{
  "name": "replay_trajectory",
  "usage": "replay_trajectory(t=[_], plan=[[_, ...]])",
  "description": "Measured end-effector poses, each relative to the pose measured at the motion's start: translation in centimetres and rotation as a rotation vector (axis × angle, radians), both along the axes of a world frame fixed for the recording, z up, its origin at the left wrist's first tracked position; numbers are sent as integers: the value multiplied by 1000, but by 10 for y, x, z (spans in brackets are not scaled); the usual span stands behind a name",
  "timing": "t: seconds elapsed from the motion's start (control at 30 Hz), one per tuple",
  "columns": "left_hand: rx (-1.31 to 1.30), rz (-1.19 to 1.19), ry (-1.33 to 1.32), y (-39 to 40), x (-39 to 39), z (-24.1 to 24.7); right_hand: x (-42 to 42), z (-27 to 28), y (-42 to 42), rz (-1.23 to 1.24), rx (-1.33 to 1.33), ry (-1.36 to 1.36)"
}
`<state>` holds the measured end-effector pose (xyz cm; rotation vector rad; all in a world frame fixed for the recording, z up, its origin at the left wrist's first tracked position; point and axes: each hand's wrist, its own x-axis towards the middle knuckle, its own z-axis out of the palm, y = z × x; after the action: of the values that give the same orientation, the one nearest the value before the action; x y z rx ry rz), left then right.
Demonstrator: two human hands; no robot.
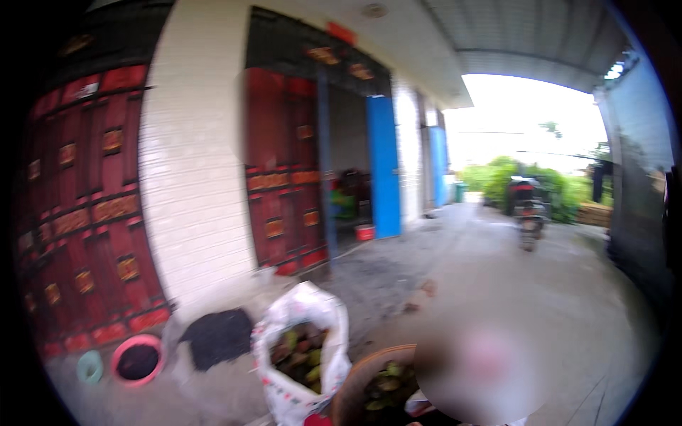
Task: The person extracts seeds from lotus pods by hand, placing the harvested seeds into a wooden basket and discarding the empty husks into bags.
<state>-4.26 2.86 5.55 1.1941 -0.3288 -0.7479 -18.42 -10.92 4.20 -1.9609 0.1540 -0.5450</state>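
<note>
Neither of my hands can be made out. Before me stands a white woven sack with red and green print, its mouth wide. Brownish and green husks or fruits, too blurred to name surely, fill part of it. To its right, cut off by the bottom edge, is a round brown basket or tub with similar pieces inside. A blurred round patch covers the basket's right side and whatever lies behind it. Something red shows at the bottom edge between sack and basket.
Black material lies spread on the concrete floor, left of the sack. Nearby are a pink basin with dark contents and a small green container. Red doors line the white wall; a motorcycle is parked farther off.
</note>
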Motion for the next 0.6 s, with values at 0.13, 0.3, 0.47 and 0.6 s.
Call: replay_trajectory(t=[0.13,0.3,0.47,0.6], plan=[[38,-48,-86,-30,-17,-16,-10,10,-5,-26,-129,82],[112,-2,-179,-46,-42,-45,4,-16,-8,-4,126,150],[154,21,-221,-50,-60,-70,-1,-15,-6,-40,443,5],[167,5,-234,-51,-71,-82,-10,3,-6,19,219,66]])
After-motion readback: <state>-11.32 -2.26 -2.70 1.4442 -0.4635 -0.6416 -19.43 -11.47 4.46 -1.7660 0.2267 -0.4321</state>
